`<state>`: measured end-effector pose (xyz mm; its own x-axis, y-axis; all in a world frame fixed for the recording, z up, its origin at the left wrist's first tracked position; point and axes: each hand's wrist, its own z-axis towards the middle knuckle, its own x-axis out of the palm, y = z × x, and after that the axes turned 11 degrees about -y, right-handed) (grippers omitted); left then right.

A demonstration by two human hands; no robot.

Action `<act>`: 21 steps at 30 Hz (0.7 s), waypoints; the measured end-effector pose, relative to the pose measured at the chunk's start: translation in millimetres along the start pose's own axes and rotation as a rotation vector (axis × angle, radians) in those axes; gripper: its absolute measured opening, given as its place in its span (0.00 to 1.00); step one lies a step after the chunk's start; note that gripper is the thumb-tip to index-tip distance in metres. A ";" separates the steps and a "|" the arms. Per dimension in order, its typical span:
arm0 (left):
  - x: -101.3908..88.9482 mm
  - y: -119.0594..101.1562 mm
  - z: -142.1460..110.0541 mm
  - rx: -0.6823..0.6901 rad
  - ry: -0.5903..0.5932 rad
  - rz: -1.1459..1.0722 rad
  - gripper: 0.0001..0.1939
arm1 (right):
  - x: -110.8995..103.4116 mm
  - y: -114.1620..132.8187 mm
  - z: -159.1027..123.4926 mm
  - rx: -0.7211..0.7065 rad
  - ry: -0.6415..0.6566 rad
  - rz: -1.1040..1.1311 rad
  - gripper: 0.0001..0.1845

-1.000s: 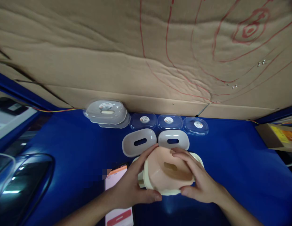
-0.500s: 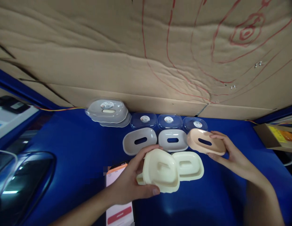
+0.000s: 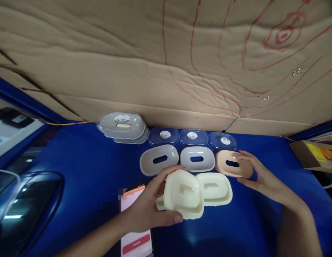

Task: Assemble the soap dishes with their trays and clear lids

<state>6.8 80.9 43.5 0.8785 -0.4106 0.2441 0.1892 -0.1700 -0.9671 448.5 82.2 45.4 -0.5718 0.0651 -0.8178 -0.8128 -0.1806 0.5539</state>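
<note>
My left hand (image 3: 148,207) grips a cream plastic dish (image 3: 184,192) by its left end, thumb along the near edge and fingers at the far side. This dish is tilted, with a raised oblong in its floor. It partly covers a second cream dish (image 3: 215,189) on the table. My right hand (image 3: 258,175) is closed round the right end of a peach oval tray (image 3: 220,164) with a slot through its middle. Left of that tray stand two pale grey slotted trays, one (image 3: 197,166) beside it and another (image 3: 159,170) farther left.
Several clear lids with round stickers, such as the middle lid (image 3: 193,142), line the back. A grey lidded stack (image 3: 120,132) stands back left. A phone (image 3: 136,239) lies under my left forearm. A cardboard wall (image 3: 123,82) rises behind; a box (image 3: 307,157) sits far right.
The peach tray has come down to lie more level, its left end shifting slightly right, with my right hand still on it. My left hand and its cream dish are almost unmoved.
</note>
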 end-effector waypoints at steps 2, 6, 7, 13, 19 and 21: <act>0.9 -0.2 0.8 0.004 0.001 -0.004 0.49 | 4.7 4.0 1.5 -0.004 0.013 -0.002 0.37; 2.4 -0.9 3.3 0.025 -0.002 0.008 0.49 | 3.4 19.9 2.0 0.039 0.034 0.001 0.42; 2.4 -0.9 3.8 0.027 0.001 0.008 0.49 | 2.3 26.2 2.1 0.048 0.012 0.007 0.41; 1.3 1.3 4.8 0.034 0.006 0.016 0.50 | 23.8 85.9 -1.0 -0.193 0.000 0.135 0.42; 2.8 4.1 4.2 0.041 0.007 0.060 0.51 | 72.0 139.4 -14.6 -0.349 0.190 0.155 0.59; 2.8 4.2 3.3 0.041 0.025 0.109 0.53 | 77.4 146.2 -14.8 -0.327 0.181 0.155 0.53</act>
<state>11.5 82.0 39.9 0.8838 -0.4468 0.1390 0.1120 -0.0865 -0.9899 287.1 46.4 60.7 -0.6321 -0.1559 -0.7591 -0.6234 -0.4796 0.6176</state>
